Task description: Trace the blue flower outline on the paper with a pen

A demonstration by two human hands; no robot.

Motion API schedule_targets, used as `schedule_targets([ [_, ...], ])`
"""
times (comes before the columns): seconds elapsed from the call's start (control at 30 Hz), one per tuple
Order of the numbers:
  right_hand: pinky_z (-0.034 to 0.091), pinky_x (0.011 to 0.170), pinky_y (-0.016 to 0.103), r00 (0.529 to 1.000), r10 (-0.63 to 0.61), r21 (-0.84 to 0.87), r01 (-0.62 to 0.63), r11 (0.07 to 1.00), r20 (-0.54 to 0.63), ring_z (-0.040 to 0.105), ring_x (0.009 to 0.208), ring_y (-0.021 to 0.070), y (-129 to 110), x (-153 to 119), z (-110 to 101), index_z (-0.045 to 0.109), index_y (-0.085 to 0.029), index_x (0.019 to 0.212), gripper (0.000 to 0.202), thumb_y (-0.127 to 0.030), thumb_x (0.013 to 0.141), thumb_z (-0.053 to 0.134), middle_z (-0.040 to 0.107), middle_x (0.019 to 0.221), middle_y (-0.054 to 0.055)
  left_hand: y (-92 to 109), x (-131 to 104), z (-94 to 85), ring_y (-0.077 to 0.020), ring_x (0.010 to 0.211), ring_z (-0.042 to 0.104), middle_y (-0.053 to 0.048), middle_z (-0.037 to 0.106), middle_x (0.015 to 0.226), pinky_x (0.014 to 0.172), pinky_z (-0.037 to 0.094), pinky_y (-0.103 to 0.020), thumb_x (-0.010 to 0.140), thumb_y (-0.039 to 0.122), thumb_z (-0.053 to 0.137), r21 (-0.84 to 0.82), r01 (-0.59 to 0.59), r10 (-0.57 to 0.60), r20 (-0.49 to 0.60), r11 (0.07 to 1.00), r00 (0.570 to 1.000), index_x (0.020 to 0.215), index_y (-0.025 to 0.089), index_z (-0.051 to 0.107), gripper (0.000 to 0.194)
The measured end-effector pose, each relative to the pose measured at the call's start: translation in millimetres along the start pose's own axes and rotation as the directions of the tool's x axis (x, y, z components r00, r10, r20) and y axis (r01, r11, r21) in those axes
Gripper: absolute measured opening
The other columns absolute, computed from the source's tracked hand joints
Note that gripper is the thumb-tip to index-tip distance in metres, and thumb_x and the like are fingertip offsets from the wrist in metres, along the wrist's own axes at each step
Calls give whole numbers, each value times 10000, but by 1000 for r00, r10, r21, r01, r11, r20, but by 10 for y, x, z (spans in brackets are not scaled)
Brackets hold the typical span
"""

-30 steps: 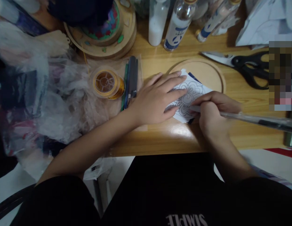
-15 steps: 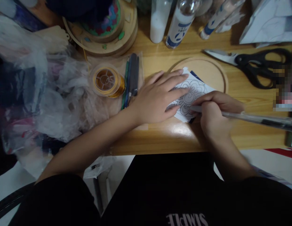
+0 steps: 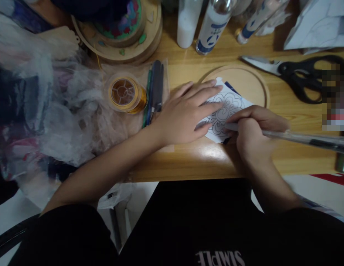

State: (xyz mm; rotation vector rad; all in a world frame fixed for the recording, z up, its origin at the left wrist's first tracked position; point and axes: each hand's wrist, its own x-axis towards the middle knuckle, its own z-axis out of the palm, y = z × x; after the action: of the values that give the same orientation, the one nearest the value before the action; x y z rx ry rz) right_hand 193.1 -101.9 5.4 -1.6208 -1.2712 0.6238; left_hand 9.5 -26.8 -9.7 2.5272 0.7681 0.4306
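Observation:
A white paper [image 3: 227,100] printed with a curling flower pattern lies over a dark blue piece [image 3: 230,88], on a round wooden tray [image 3: 251,79]. My left hand [image 3: 185,114] rests flat on the paper's left side, fingers spread and covering part of the pattern. Closed around a clear-barrelled pen [image 3: 299,137], my right hand [image 3: 256,129] sits at the paper's lower right. The pen's grey tip end meets the lower part of the pattern, while its long barrel points off to the right.
Black-handled scissors [image 3: 293,72] lie at the right. Two bottles [image 3: 212,33] [image 3: 187,29] stand at the back. Left of my hand are pens [image 3: 156,85], a spool of golden thread [image 3: 124,94] and crumpled plastic bags [image 3: 69,107]. A round wooden piece [image 3: 152,40] sits behind them.
The view has shifted very slightly. Both hands keep nearly the same place on the paper, and the pen stays in my right hand.

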Motion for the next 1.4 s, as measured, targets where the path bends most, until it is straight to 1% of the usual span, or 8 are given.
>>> schedule_targets([
  [0.13, 459, 505, 277, 1000, 11, -1, -11, 1000, 27, 574, 480, 133, -19, 4, -7, 697, -253, 624, 264, -68, 688, 520, 635, 542, -48, 7, -4, -5, -281, 1540, 378, -6, 469, 1610, 1265, 275, -550, 927, 311, 538, -24, 14, -14, 6, 1000, 1000, 1345, 308, 608, 424],
  [0.33, 448, 486, 277, 998, 63, 28, -63, 998, -15, 580, 483, 143, -33, 1, 20, 697, -256, 635, 252, -86, 697, 522, 636, 544, -46, 12, -6, -10, -300, 1531, 387, -36, 466, 1612, 1266, 275, -538, 938, 311, 566, -25, 13, -13, 4, 1000, 1000, 1362, 279, 613, 429],
  [0.6, 451, 484, 299, 998, 65, -24, -64, 998, 23, 546, 452, 148, -81, 30, 5, 676, -269, 588, 241, -109, 670, 515, 625, 516, -39, 11, -2, -22, -302, 1531, 389, 7, 487, 1598, 1261, 284, -562, 931, 326, 583, -55, 25, -25, 7, 998, 1000, 1356, 340, 627, 428],
  [0.73, 442, 473, 291, 998, 65, -35, -65, 997, -15, 552, 455, 144, -66, 19, 6, 687, -268, 605, 244, -116, 681, 512, 633, 530, -35, 15, 1, -24, -283, 1533, 391, 8, 483, 1602, 1259, 300, -558, 930, 316, 595, -38, 27, -27, 8, 999, 1000, 1360, 350, 627, 432],
  [0.87, 435, 468, 289, 998, 61, -45, -62, 997, -35, 572, 475, 152, -34, -3, 15, 694, -266, 626, 242, -119, 703, 517, 637, 553, -32, 28, 1, -29, -309, 1525, 400, -26, 483, 1603, 1256, 297, -567, 926, 301, 613, -43, 24, -24, 6, 999, 1000, 1361, 316, 629, 435],
  [0.97, 454, 493, 292, 999, 44, -22, -44, 999, -19, 585, 491, 153, -22, -7, 16, 693, -259, 627, 244, -107, 701, 516, 626, 548, -35, 35, -1, -31, -316, 1522, 404, -43, 480, 1604, 1258, 294, -558, 928, 285, 613, -41, 28, -28, 2, 999, 1000, 1358, 291, 631, 430],
  [1.17, 448, 493, 303, 999, 37, -50, -36, 998, 25, 568, 484, 152, -46, 9, 7, 678, -265, 604, 247, -99, 687, 516, 612, 534, -35, 22, 1, -26, -306, 1524, 404, -4, 487, 1600, 1257, 297, -569, 919, 306, 610, -44, 24, -24, 0, 999, 1000, 1345, 331, 631, 427],
  [1.4, 450, 496, 302, 998, 39, -23, -38, 999, 49, 561, 474, 148, -65, 28, -4, 672, -268, 589, 250, -94, 675, 516, 603, 513, -41, 7, -2, -19, -307, 1536, 382, -8, 473, 1609, 1261, 282, -567, 922, 305, 595, -57, 23, -23, 9, 998, 1000, 1362, 332, 625, 441],
])
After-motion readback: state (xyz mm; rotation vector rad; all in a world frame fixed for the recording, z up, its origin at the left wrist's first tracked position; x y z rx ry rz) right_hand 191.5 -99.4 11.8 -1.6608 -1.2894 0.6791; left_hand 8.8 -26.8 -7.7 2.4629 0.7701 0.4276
